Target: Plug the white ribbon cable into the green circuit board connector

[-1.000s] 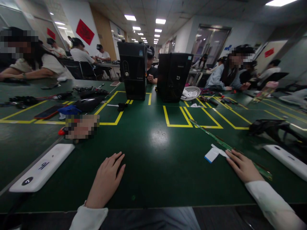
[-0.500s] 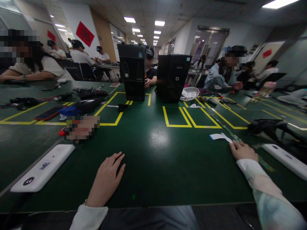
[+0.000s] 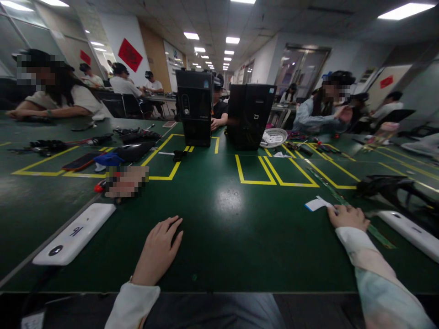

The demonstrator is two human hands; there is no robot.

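Observation:
My left hand (image 3: 160, 250) lies palm down on the green table (image 3: 240, 256), fingers stretched and thumb a little apart, holding nothing. At the right, my right hand (image 3: 349, 218) has its thumb and fingers closed on one end of a white flat ribbon cable (image 3: 316, 204). The cable's blue-edged end sticks out to the left and looks folded. A long, narrow green circuit board strip (image 3: 381, 236) runs diagonally under or just behind my right hand, which hides its middle. I cannot tell whether the hand touches the strip.
White power-bank-like devices lie left (image 3: 76, 233) and right (image 3: 409, 233). Two black computer towers (image 3: 195, 109) (image 3: 252, 116) stand across the table, with a white basket (image 3: 274, 137) beside them. Dark tools and cables (image 3: 135, 150) lie at left, black straps (image 3: 394, 187) at right. Several people sit around.
The view has shifted slightly, so the scene sits a little further right. The ribbon cable's free end has tilted down in my right fingers. My left hand keeps its pose.

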